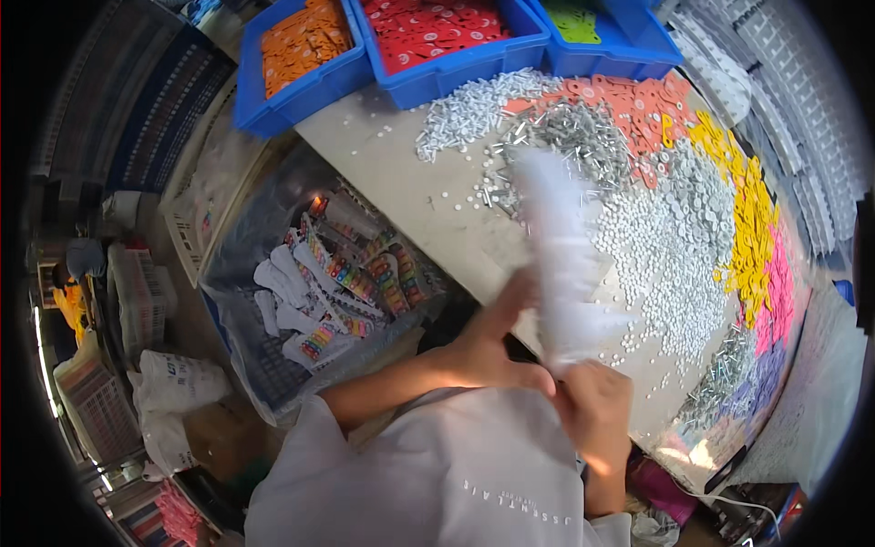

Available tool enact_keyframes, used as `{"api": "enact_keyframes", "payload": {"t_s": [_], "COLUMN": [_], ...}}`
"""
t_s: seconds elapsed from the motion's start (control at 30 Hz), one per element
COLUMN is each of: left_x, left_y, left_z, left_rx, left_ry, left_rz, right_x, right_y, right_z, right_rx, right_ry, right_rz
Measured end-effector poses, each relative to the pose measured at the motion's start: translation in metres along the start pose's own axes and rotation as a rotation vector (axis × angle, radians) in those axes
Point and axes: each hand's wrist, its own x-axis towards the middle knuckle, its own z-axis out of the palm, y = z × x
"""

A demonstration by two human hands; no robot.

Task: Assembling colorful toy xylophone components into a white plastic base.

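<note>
A long white piece point(563, 246) with a jagged right edge stands out over the table, smeared by motion, so its exact kind is unclear. My right hand point(592, 399) is closed round its lower end. Against its left side, my left hand point(492, 345) grips it lower down, with some fingers hidden behind it. Beyond the piece lies a heap of silver metal pins point(583, 137). Small white round parts point(674, 246) spread over the table to its right, and white pins point(465, 109) are piled at the far side.
Blue bins hold orange pieces point(305, 46), red pieces point(433, 32) and green pieces point(572, 23). Coral point(656, 105), yellow point(752, 228) and pink pieces point(777, 292) line the table's far right. Left of the table, a plastic-lined crate point(246, 365) contains white pieces with coloured strips.
</note>
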Motion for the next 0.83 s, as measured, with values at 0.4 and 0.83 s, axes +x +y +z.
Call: {"api": "enact_keyframes", "payload": {"t_s": [0.4,0.83], "left_x": [-0.201,-0.172], "left_y": [-0.182,-0.329], "left_z": [-0.321,-0.35], "left_rx": [1.109,1.439], "left_ry": [0.724,-0.901], "left_rz": [-0.585,-1.32], "right_x": [-0.011,-0.022], "right_y": [0.054,0.057], "right_z": [0.044,0.066], "right_rx": [0.045,0.129], "right_ry": [0.29,0.408], "right_rz": [0.274,0.488]}}
